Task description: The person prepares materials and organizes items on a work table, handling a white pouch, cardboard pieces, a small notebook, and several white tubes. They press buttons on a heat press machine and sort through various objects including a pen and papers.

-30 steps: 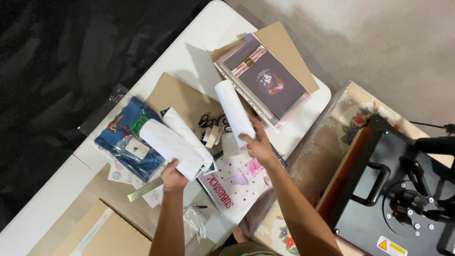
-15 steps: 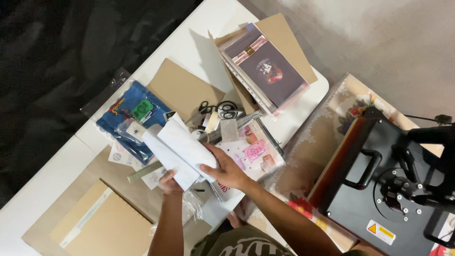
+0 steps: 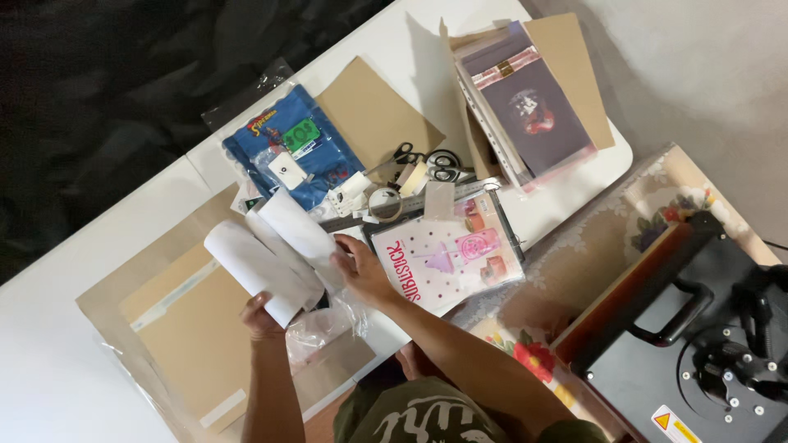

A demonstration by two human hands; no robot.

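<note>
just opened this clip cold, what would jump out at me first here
Two hands at the centre: the left hand grips a rolled white sheet from below, while the right hand rests against a second white roll beside it. Behind them on the white table lies a blue printed garment in a clear bag. A black heat press fills the lower right corner.

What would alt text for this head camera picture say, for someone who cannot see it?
Seen from above, a person's left hand holds rolled white paper over a cluttered white table while the right hand touches the roll. Nearby lie a blue packaged shirt, scissors, cardboard sheets and a black heat press.
</note>
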